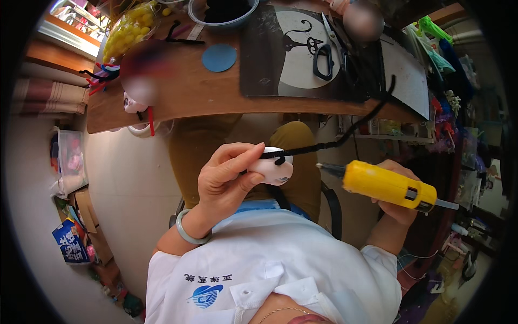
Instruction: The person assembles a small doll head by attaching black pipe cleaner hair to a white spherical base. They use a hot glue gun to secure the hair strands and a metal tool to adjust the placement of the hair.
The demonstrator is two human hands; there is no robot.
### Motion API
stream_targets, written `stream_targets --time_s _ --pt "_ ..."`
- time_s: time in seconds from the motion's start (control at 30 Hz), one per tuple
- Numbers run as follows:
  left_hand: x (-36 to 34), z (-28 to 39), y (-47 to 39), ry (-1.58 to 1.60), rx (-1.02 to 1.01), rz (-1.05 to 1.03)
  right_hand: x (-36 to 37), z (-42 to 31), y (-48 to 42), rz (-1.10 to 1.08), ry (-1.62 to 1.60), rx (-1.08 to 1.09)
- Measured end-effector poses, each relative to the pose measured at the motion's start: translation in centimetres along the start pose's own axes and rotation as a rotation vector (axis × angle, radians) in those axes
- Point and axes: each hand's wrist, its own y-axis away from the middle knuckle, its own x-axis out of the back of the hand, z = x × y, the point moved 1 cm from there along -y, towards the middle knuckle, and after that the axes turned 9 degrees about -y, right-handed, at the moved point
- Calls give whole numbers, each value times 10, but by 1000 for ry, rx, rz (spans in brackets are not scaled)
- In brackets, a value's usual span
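Observation:
My left hand point(226, 174) pinches a small white doll head point(275, 172) with a painted eye above my lap. A long black pipe cleaner point(344, 137) lies against the top of the head under my thumb, its free end curving up to the right. A short black stub point(280, 161) sticks out at the head's side. In my right hand point(396, 212) is a yellow hot glue gun point(380, 184), a glue stick point(447, 204) protruding from its rear. The dark nozzle points left towards the doll head, with a gap between them.
Ahead is a wooden table point(182, 95) with a cat-patterned mat point(263, 77), scissors point(323, 67), a blue disc point(219, 57) and a bowl point(223, 20) of black material. On its left are a bag of yellow balls point(129, 34), pipe cleaners point(106, 77) and another doll head point(131, 104).

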Motion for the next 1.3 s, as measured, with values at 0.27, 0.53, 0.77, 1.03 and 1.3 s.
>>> stream_targets --time_s 0.27,0.53,0.77,1.03,1.3 --pt "5 9 3 -25 -26 -22 -20 20 -17 -41 -66 3" --pt "6 9 4 -35 -52 -40 -25 16 -31 -190 46 47" --pt "12 7 6 25 -41 -58 -27 25 -34 -171 -90 38" --pt "14 6 8 126 -14 -86 -23 36 -34 -183 -349 -130" --pt "11 4 10 196 37 -75 -25 35 -33 -154 -347 -72"
